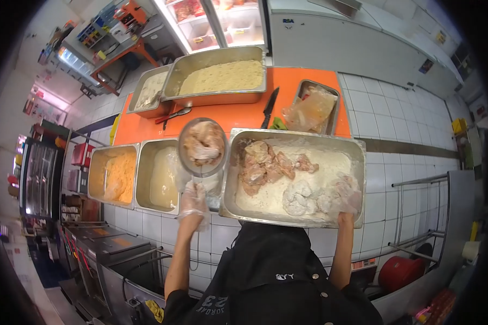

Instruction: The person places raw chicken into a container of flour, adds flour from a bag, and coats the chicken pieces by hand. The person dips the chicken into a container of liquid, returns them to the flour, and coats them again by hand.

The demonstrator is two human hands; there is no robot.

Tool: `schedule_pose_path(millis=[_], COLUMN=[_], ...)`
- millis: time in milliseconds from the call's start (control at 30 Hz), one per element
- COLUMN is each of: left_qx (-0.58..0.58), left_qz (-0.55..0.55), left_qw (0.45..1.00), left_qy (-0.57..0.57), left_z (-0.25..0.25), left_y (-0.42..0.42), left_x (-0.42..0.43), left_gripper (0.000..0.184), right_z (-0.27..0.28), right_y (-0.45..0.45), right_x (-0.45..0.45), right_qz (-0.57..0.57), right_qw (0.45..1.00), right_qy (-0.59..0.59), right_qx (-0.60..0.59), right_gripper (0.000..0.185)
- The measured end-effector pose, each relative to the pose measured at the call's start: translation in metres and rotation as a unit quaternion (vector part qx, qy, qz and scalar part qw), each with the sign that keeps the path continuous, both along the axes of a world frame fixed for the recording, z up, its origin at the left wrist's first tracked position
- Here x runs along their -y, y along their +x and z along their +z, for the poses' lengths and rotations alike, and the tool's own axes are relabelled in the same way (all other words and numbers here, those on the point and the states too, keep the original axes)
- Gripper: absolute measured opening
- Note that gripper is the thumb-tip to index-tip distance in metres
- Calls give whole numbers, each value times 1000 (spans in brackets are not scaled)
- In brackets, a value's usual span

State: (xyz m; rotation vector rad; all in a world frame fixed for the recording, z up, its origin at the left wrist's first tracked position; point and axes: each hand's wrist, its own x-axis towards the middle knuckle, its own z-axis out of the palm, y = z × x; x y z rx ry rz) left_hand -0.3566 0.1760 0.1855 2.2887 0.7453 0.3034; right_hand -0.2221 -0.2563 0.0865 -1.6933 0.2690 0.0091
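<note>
One strainer is held by its handle in the left hand, its long axis running away from the body, its bowl pointing forward and filled with meat, just left of one flour pan. Whether anything is gripped by the right hand, laid on floured pieces, cannot be told. Beyond, two pans, one knife and one tray are set out.
</note>
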Motion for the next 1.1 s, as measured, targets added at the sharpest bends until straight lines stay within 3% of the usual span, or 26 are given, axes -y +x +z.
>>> schedule_pose_path(millis=[67,167,233,300,367,433,500,533,600,633,667,700,733,767,800,833,867,933,1000,1033,1067,1100], left_qx=[-85,-153,-110,-65,-124,47,12,13,13,-71,-152,-151,-94,-35,-32,11,54,156,73,-33,-9,-20], left_qz=[-13,-34,-71,-111,23,78,194,204,217,176,132,135,170,200,197,191,185,146,16,-43,-175,-281], left_qw=[989,982,979,971,985,964,977,977,976,971,945,946,957,964,966,961,954,977,994,998,984,959], left_qy=[119,103,155,201,121,251,90,60,27,145,258,254,214,172,167,198,229,23,79,8,-41,23], left_z=[-12,-27,-56,-63,-41,-40,-17,-24,-47,-57,-64,-60,-45,-30,-18,-8,-5,-23,-61,-70,-48,-79], left_y=[12,27,24,16,10,-8,-25,-40,-63,-71,-77,-76,-66,-51,-36,-21,-6,25,47,59,78,84], left_x=[32,59,54,47,45,26,1,-26,-90,-122,-136,-133,-128,-123,-113,-99,-85,-52,-1,36,89,116], left_gripper=[22,31,37,42,46,29,28,26,25,25,25,25,25,25,25,25,25,26,24,23,24,24], right_z=[-13,-27,-33,-38,-55,-62,-64,-74,-103,-94,-76,-64,-79,-99,-112,-107,-99,-88,-78,-68,-54,-46], right_y=[8,21,31,35,42,45,44,44,46,46,48,51,47,36,30,29,28,31,35,33,30,28], right_x=[4,5,8,17,22,29,29,30,34,30,21,15,16,17,22,23,21,22,25,27,30,33], right_qz=[40,87,94,189,202,212,268,264,447,449,503,552,550,478,403,400,385,360,500,496,454,408], right_qw=[997,990,987,904,891,876,828,829,776,773,705,631,629,669,702,700,746,790,738,740,797,846], right_qy=[-59,-110,-117,-383,-404,-422,-451,-450,-442,-445,-496,-543,-546,-568,-587,-591,-541,-490,-421,-422,-357,-288], right_qx=[-13,18,65,20,-41,-99,-197,-200,-52,-52,-56,-59,-57,-39,-22,-24,-52,-80,-167,-168,-177,-184], right_gripper=[32,30,23,26,28,30,32,32,35,35,38,40,40,45,49,49,56,64,59,59,59,58])
